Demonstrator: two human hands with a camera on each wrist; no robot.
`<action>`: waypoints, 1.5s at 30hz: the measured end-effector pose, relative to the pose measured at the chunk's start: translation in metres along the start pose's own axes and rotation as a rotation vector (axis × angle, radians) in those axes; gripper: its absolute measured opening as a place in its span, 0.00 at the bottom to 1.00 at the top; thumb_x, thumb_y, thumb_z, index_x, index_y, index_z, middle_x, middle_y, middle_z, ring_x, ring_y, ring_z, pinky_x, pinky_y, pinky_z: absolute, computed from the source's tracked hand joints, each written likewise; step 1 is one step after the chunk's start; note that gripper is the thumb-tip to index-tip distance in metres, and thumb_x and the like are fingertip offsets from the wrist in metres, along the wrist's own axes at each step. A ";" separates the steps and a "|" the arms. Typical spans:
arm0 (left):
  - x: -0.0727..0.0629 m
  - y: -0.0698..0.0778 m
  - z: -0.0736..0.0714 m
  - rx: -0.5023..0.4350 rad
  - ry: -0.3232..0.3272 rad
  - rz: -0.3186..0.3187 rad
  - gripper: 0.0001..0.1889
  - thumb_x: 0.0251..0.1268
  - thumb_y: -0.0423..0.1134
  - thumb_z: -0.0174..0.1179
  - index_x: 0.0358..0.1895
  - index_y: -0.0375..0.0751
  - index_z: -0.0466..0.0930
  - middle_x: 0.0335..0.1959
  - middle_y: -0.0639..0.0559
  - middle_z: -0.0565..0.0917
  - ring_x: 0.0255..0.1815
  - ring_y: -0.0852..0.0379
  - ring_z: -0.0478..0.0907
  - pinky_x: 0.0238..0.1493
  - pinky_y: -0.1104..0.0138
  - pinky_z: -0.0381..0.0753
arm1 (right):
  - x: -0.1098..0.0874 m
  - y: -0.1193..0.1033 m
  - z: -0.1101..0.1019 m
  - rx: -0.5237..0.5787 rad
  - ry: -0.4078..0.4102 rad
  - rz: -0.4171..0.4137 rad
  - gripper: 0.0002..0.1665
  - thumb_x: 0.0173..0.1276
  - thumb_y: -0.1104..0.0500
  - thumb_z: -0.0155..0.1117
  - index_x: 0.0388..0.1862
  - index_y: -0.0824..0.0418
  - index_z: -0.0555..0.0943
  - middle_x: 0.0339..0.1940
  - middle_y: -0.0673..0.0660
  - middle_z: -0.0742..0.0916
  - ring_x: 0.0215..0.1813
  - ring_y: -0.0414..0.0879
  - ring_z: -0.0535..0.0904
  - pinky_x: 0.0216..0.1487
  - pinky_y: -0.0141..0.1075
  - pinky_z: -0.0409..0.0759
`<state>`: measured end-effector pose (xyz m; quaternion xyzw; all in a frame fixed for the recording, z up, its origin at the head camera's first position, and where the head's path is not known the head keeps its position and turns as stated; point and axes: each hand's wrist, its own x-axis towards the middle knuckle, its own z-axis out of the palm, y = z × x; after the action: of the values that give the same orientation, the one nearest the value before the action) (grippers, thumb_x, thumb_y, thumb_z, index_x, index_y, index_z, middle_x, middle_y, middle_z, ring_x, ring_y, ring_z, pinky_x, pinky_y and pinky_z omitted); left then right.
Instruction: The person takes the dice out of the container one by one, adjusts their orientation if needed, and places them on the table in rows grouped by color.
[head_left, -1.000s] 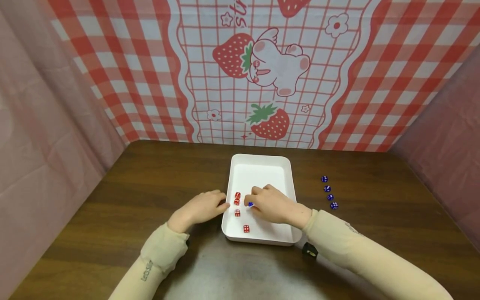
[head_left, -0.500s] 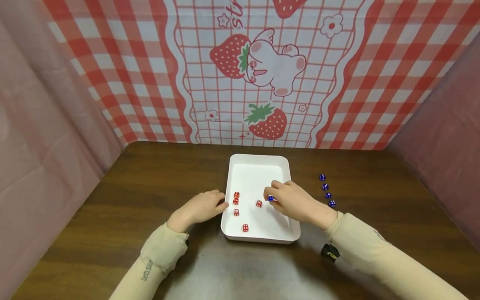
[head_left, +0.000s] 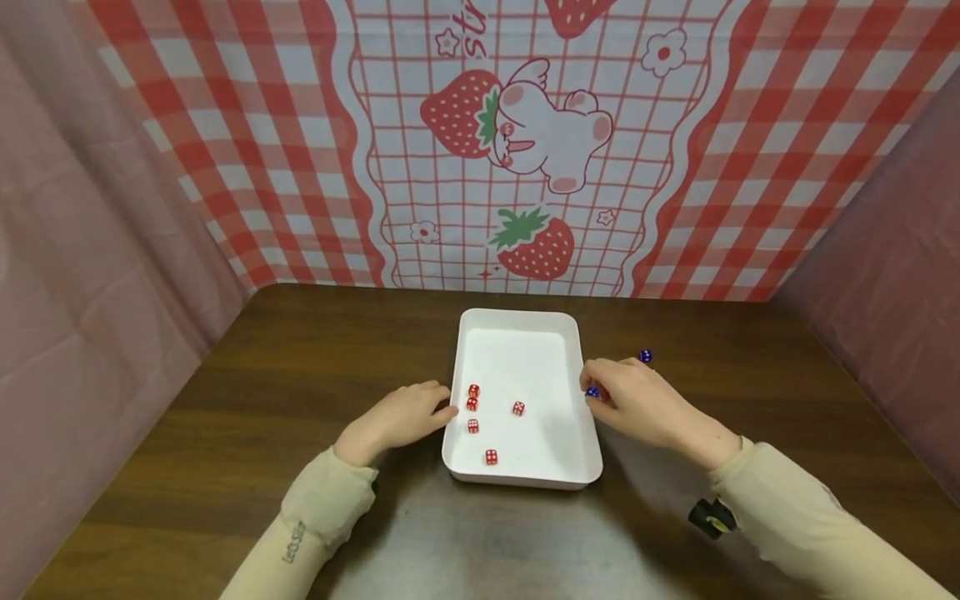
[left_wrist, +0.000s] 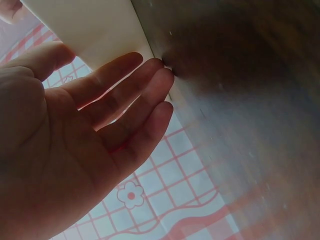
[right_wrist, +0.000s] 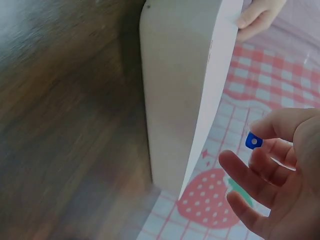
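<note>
Before red-checked, strawberry-print cloth, at a dark wooden table: pinching a small blue die in right hand by right rim of white rectangular tray; resting left hand, fingers relaxed, holding nothing, at its left edge. Seemingly mid-transfer; next calling for firm pinch, rim clearance.

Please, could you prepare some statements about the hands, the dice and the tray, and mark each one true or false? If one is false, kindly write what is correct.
1. The right hand pinches a blue die. True.
2. The left hand holds a red die. False: it holds nothing; its fingers are at the tray's left side.
3. Five red dice lie in the tray. True.
4. The tray is black. False: it is white.
5. Another blue die lies on the table, outside the tray. True.
6. All the red dice stand in one stack. False: they are spread out, two close together.
</note>
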<state>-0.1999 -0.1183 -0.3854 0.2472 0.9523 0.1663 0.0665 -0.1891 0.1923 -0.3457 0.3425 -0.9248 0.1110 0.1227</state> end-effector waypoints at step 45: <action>-0.001 -0.001 -0.001 -0.014 -0.007 -0.006 0.11 0.65 0.47 0.51 0.33 0.44 0.76 0.28 0.53 0.72 0.26 0.58 0.68 0.33 0.63 0.69 | -0.076 0.074 0.009 -0.173 -0.215 0.216 0.11 0.50 0.56 0.69 0.28 0.52 0.75 0.19 0.41 0.76 0.20 0.35 0.68 0.22 0.37 0.66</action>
<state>-0.1995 -0.1198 -0.3848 0.2443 0.9516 0.1720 0.0720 -0.1829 0.2906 -0.3864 0.2393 -0.9701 0.0063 0.0393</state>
